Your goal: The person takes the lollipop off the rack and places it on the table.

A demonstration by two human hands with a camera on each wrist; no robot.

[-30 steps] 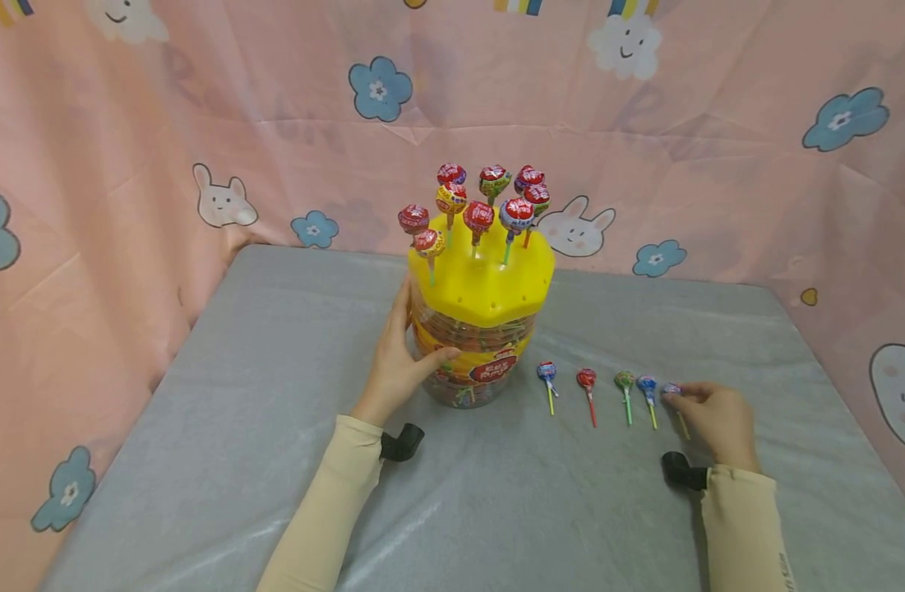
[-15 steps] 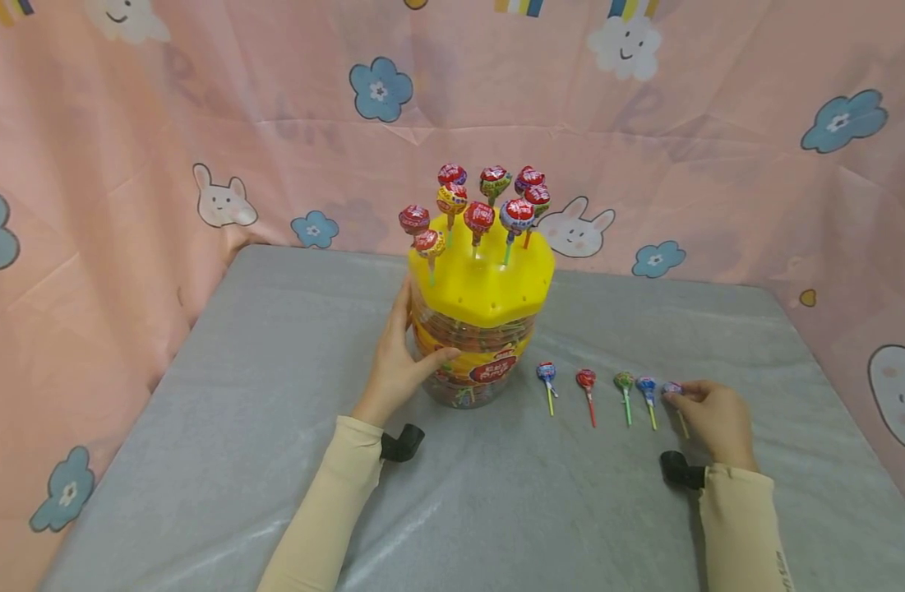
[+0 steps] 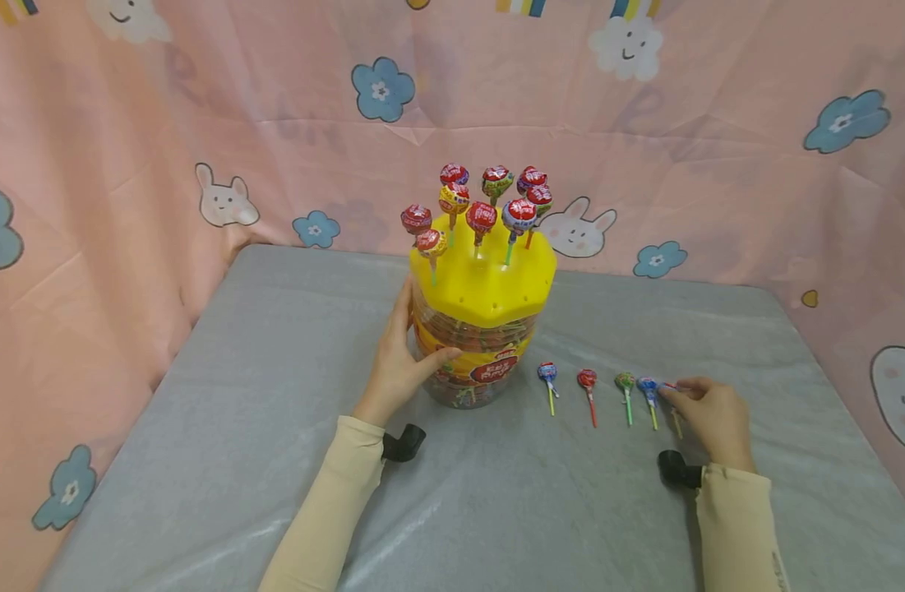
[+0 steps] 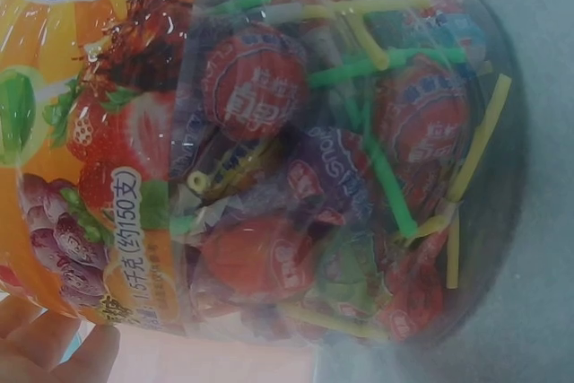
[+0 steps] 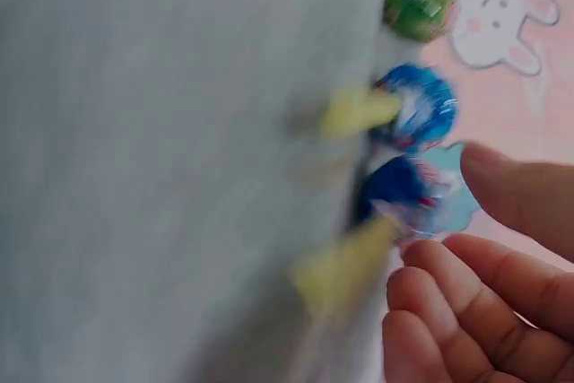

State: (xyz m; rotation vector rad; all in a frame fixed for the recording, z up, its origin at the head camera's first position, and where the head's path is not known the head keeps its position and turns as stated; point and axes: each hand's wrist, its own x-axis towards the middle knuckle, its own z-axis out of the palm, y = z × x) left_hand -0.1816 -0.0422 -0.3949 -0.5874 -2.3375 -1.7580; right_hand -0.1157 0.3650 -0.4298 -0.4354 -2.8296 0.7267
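Note:
My left hand (image 3: 394, 370) holds the side of a clear lollipop jar (image 3: 492, 368), its thumb across the front label. Several wrapped lollipops stand upright in the jar's yellow lid (image 3: 489, 284). In the left wrist view, more lollipops (image 4: 256, 82) show through the plastic, and some fingers (image 4: 54, 347) appear at the lower left. To the right of the jar, my right hand (image 3: 717, 418) pinches the head of a blue-wrapped lollipop (image 5: 404, 193) with a yellowish stick, at the right end of a row on the table. Its fingers partly cover that head in the head view.
Left of the pinched one, a blue lollipop (image 3: 648, 388), a green lollipop (image 3: 625, 382), a red lollipop (image 3: 588, 381) and another blue lollipop (image 3: 547, 374) lie on the grey tabletop (image 3: 496, 510). A pink patterned curtain (image 3: 289, 90) hangs behind.
My right hand has shifted slightly left with the lollipop, whose head now lies closer to the neighbouring blue one. The left hand and the jar stay in place.

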